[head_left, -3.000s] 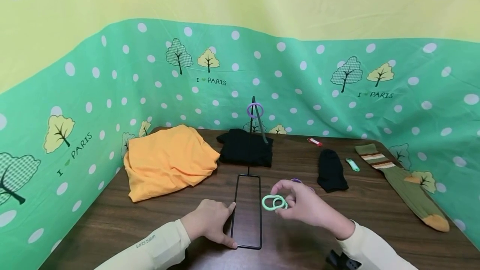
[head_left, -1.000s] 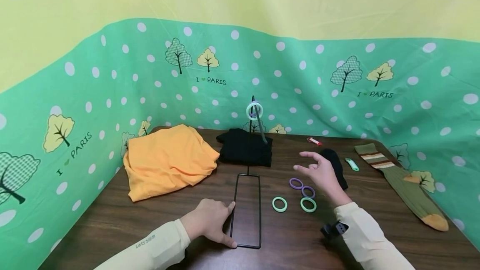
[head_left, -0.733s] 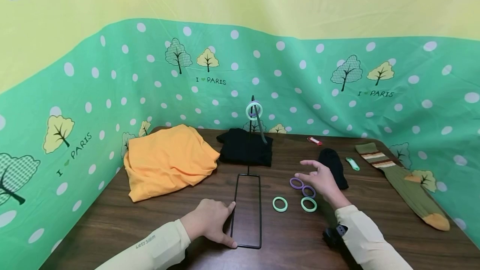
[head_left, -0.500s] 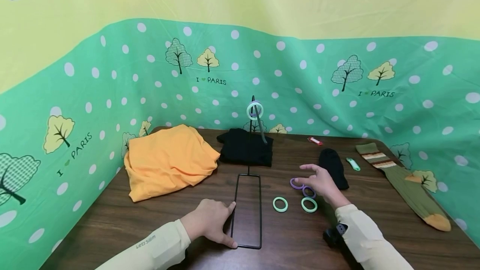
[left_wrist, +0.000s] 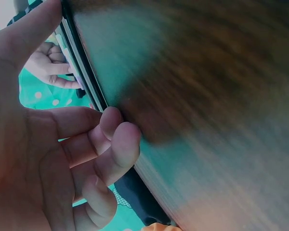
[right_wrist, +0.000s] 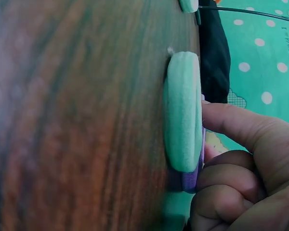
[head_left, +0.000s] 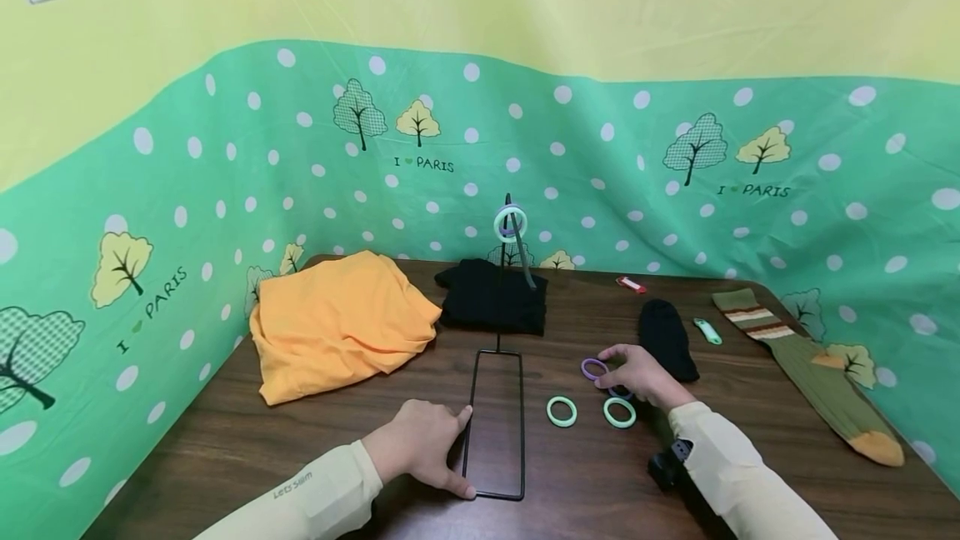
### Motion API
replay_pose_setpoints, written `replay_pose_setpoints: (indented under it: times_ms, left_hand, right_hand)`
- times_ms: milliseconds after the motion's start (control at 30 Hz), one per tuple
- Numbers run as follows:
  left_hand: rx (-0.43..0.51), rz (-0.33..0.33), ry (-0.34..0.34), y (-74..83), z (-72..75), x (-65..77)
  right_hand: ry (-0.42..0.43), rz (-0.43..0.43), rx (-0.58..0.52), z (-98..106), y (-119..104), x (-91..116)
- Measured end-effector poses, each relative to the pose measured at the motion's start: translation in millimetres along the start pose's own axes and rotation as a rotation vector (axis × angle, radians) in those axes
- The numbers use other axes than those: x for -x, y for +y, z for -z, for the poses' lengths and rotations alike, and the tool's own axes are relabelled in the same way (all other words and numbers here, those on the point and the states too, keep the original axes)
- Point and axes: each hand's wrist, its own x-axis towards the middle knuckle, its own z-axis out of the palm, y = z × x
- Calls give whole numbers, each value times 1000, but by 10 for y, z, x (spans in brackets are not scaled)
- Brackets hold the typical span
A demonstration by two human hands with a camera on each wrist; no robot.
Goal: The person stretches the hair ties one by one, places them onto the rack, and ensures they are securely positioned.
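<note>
In the head view my left hand (head_left: 423,448) rests on the left side of a black wire stand's base (head_left: 522,440), thumb on the near corner and index fingertip at the side bar. My right hand (head_left: 637,373) pinches a purple hair tie (head_left: 585,370) by its right side, thumb nearer and index finger farther. A second purple hair tie (head_left: 621,392) lies partly hidden under that hand. Two mint green hair ties (head_left: 561,423) lie nearer on the table; one green hair tie (right_wrist: 183,110) fills the right wrist view. A green hair tie (head_left: 498,233) and a purple one hang on the stand's upper arm.
Behind the stand lies a folded black cloth (head_left: 487,307), with a heaped orange cloth (head_left: 337,327) to the left. At the right are a black sock (head_left: 666,340), an olive striped sock (head_left: 810,377), a green clip-like item (head_left: 707,331) and a red-and-white one (head_left: 631,284).
A green hair tie left my right hand and hangs on the stand. That hand then came down to the table and closed on a purple hair tie. My left hand stayed put.
</note>
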Motion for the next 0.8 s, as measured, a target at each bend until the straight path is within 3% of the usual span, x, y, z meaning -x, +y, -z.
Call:
replay_pose_setpoints:
  times_ms: [300, 800]
  left_hand:
    - [3, 3, -1, 6, -1, -5]
    - [-5, 6, 3, 7, 3, -6]
  right_hand:
    - [24, 3, 17, -15, -23, -4]
    - [47, 150, 91, -64, -50, -7]
